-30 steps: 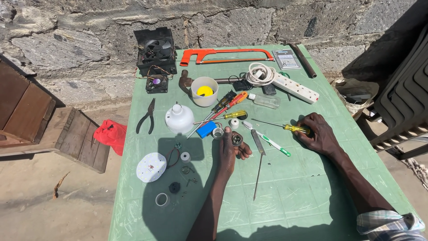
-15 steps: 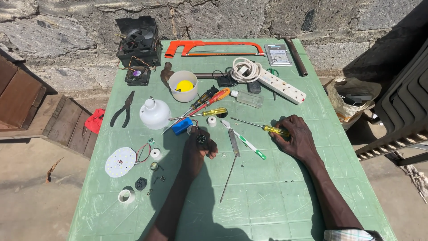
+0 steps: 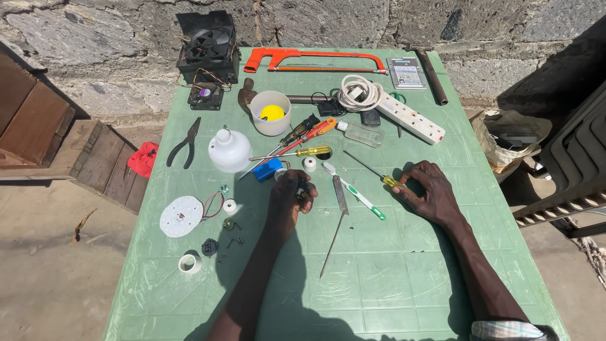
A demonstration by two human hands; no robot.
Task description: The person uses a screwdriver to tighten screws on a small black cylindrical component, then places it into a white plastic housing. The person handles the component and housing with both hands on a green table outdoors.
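A small dark round part [image 3: 302, 187] is grasped in the grip of the left hand [image 3: 287, 201], fingers curled around it, just above the green counter [image 3: 391, 271] near its middle. The right hand [image 3: 428, 192] is laid on the counter, its grip closing on the yellow handle of a thin screwdriver [image 3: 377, 175]; whether the handle is fully clenched cannot be told.

Between the two hands are seen a green-and-white handled tool [image 3: 356, 197] and a long metal file [image 3: 336, 221], lying side by side. Just beyond the left hand, a blue block [image 3: 267, 169], a small white roll [image 3: 309, 164] and a yellow-handled screwdriver [image 3: 297, 153] are placed, with orange-handled and black-handled screwdrivers [image 3: 309, 131] crossing behind them.

To the left are found a white bulb housing [image 3: 230, 150], black pliers [image 3: 185, 144], a round white LED disc [image 3: 181, 216] with red wires, and small loose parts, including a roll of white tape [image 3: 189, 263].

A white cup [image 3: 271, 117] stands farther back, with something yellow inside it. Behind it are set a white power strip [image 3: 404, 113] with coiled cable, an orange hacksaw [image 3: 315, 59] and a black fan unit [image 3: 209, 47] at the counter's far edge, against a stone wall.
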